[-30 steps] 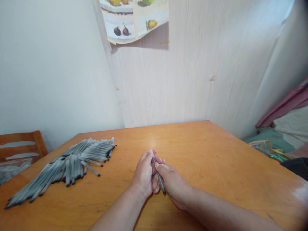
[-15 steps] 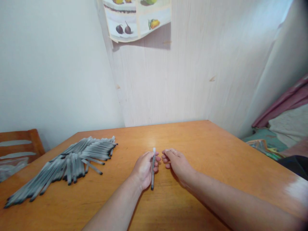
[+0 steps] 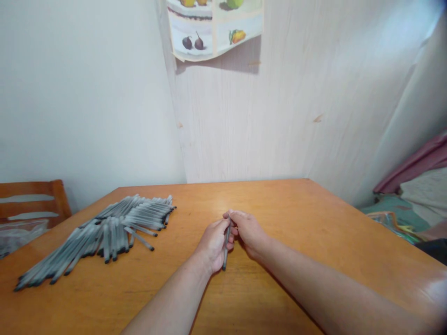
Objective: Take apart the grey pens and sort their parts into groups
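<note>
My left hand is curled around a thin grey pen with a dark lower end, held nearly upright over the middle of the orange wooden table. My right hand is closed at the pen's top end, its fingertips pinching there against my left fingers. A large heap of similar grey pens with dark tips lies on the table's left side, well apart from both hands.
A wooden chair back stands beyond the table's left edge, with a clear plastic bag on it. Pale walls meet behind the table; a fruit poster hangs above. Bedding and coloured fabric lie to the right.
My right hand had let go and drawn a little to the right; now it has come back and pinches the pen's top. The view has shifted slightly.
</note>
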Demonstrator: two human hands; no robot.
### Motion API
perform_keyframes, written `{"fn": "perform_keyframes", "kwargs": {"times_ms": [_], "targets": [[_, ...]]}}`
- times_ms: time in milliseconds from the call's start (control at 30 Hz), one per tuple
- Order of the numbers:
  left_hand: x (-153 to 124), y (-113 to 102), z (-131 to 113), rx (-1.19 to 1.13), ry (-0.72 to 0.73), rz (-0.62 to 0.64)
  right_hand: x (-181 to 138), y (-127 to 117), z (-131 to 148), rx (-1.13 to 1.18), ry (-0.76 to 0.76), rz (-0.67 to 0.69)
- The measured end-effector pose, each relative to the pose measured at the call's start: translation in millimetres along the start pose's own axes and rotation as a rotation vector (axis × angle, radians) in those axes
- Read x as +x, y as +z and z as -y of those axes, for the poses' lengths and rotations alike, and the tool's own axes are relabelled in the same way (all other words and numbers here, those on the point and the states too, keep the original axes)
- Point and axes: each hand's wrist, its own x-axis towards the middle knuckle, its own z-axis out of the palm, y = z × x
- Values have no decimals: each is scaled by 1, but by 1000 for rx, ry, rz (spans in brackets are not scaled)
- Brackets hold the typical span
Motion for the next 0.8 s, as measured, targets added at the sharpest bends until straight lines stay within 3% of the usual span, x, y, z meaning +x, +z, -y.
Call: {"fn": "perform_keyframes", "kwargs": {"times_ms": [300,567,800], "targets": [[0,5,2,21,1,25,-3,1,1,-39,-71,-74],[-3,9,4,86,-16,12,-3,0,-2,-26,-42,-113],[-8,11,6,94,-22,49,11,-8,9,33,-77,-237]]}}
